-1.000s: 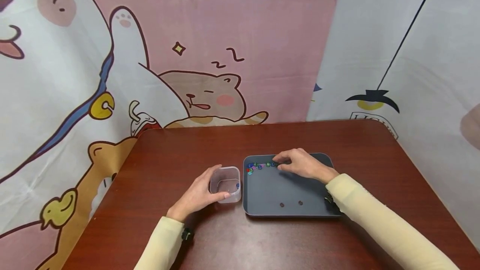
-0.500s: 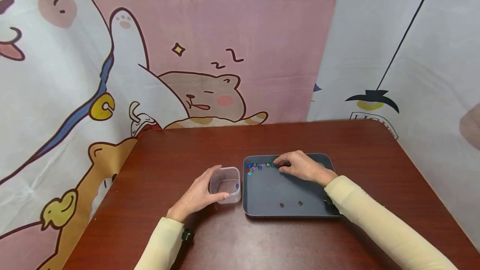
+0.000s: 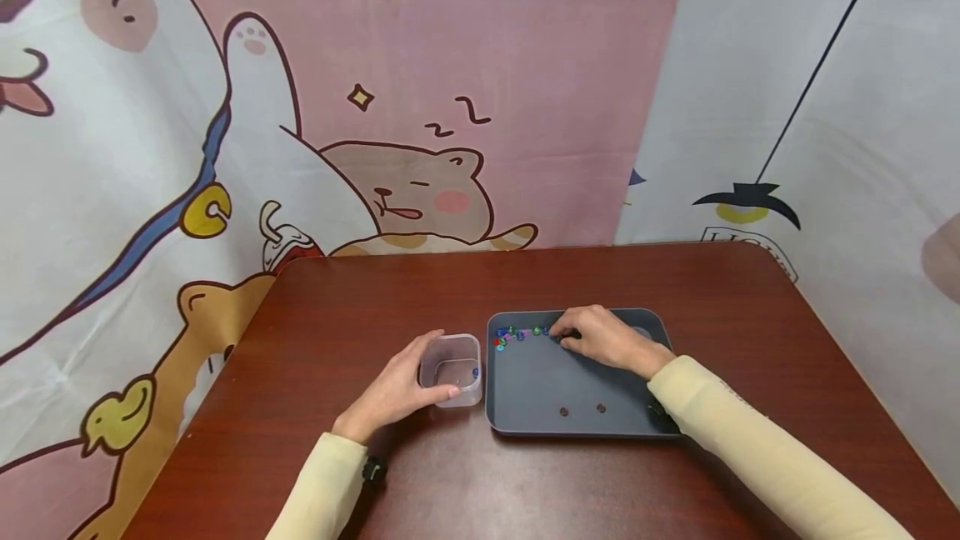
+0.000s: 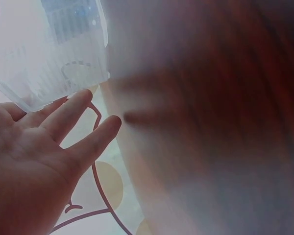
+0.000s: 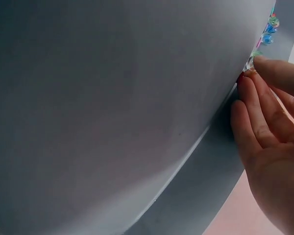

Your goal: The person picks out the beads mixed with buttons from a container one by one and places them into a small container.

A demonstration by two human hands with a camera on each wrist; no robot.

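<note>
My left hand holds a clear square plastic container on the table, thumb on the near side and fingers at the far side. One blue marble lies inside it. In the left wrist view the container stands above spread fingers. A shallow grey tray sits to its right. Inside the tray's far edge, my right hand pinches a small clear marble between thumb and fingertips. Several coloured marbles and small bits line the far left corner.
Two small dark brown round pieces lie near the tray's front edge. The reddish-brown wooden table extends around tray and container. A cartoon-printed cloth hangs behind the table.
My right thumb and fingers have closed together at the tray's far edge, where they stood apart before. My left hand and the container have stayed put.
</note>
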